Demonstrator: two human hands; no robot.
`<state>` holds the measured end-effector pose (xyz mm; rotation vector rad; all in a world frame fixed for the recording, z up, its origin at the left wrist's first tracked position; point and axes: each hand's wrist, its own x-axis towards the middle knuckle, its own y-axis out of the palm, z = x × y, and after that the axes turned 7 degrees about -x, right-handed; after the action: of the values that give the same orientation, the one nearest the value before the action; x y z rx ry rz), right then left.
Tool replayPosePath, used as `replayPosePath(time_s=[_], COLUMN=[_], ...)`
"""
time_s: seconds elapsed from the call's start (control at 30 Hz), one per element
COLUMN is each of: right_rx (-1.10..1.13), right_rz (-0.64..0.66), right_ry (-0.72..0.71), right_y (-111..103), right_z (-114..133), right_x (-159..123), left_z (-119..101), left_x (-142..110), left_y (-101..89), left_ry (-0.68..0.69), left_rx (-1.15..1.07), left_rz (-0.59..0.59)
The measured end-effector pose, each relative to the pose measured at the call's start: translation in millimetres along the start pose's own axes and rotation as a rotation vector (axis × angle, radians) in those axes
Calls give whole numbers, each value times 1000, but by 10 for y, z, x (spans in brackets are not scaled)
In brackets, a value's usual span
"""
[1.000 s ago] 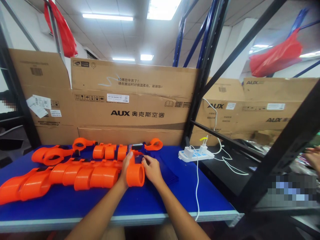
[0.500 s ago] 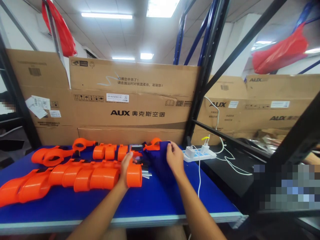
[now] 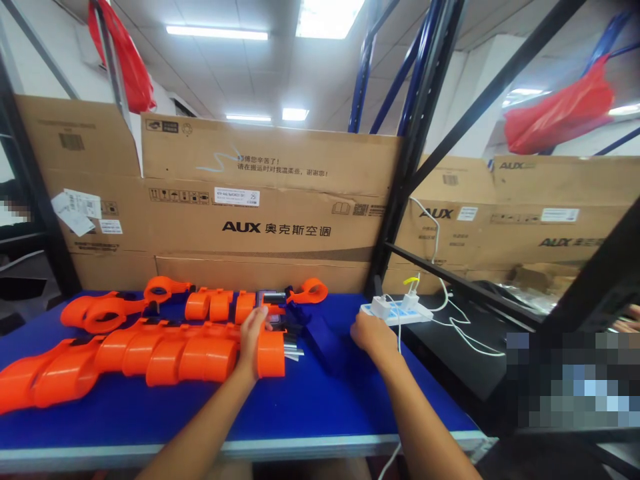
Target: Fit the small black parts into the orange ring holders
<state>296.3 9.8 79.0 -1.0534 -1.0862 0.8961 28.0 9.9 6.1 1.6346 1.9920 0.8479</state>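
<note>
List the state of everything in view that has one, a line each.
Left hand: closed on an orange piece
Right hand: fingers curled, contents hidden
Dark blue cloth: lying loose on the table
Power strip: plugs inserted
Long ceiling light: lit
Cardboard: standing upright
Left red bag: hanging

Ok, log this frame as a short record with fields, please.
left hand: on an orange cuff, fingers curled at its side
right hand: curled, near the white power strip; grip contents hidden
surface: blue tabletop
left side: more orange cuffs, roughly in two rows
between hands: dark blue fabric
backdrop: cardboard printed AUX
</note>
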Motion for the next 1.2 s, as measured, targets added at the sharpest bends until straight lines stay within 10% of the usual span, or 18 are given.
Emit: replayPosePath(time_s=[0.27,0.47,1.2], right_rx=[703,913,834], right_rz=[-127,-269,-313], right_ry=[-747,-621,-669], right_y=[64,351,456], right_z=[819,1194,1079], right_x=[-254,-376,-507], left_z=[-51,-84,-94], left_x=[-30,-71,-145], left_y=[42,118,126], left_ry=[94,71,2], left_rx=[82,11,121], left_rz=[12,-12,102])
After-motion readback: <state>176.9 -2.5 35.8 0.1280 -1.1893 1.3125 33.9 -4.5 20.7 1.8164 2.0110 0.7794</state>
